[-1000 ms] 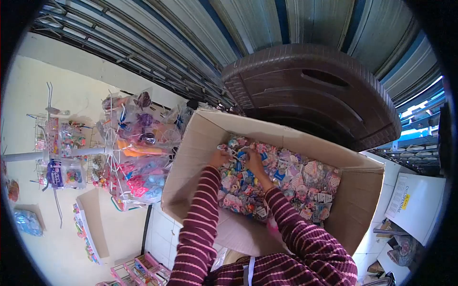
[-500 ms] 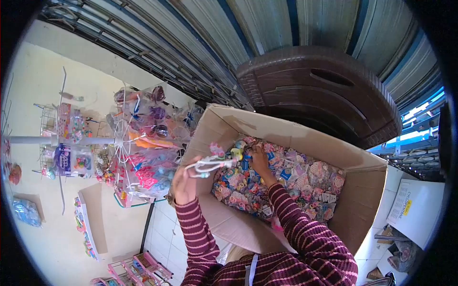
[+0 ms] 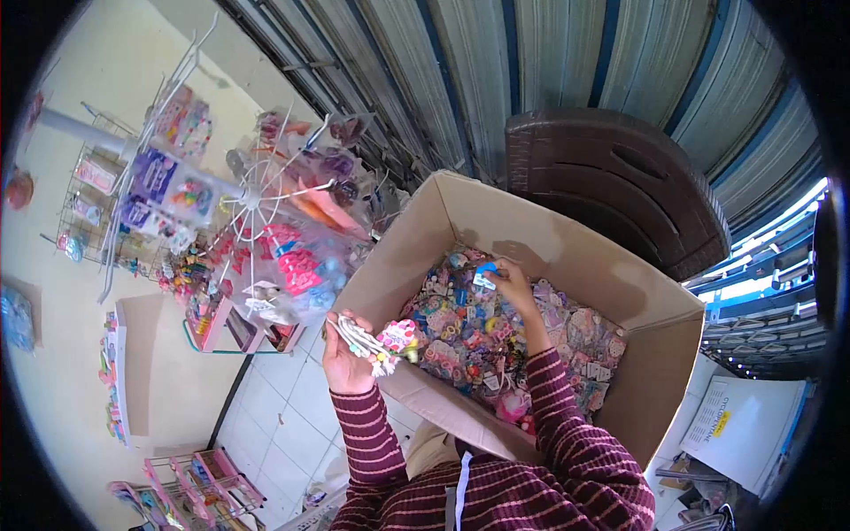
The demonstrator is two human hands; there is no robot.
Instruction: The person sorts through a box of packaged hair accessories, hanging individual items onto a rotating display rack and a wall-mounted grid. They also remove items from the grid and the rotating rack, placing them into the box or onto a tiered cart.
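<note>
Both hands are busy now, folks! On the left, the left hand has its fingers curled around a bunch of white cords, held up at the near left corner of the cardboard box, palm partly in view. Dangling off that bunch toward the box's middle, a pink-and-white dotted piece shows, with a touch of yellow beneath it. And over to the right hand, up toward the box's far left corner: it's pinching a small blue item with a white label, right above the heap! That heap of small packaged trinkets spreads across the bottom of the box, pinks, whites, blues, all jumbled together, and a bright pink piece sits near the near edge. Striped sleeves run up to both wrists. Beyond the far edge stands a brown plastic chair back, with a ribbed metal shutter behind. Off the left edge, a wire rack hangs heavy with bagged goods, while a white carton reading CYCLOPENTANE sits out past the right edge.
</note>
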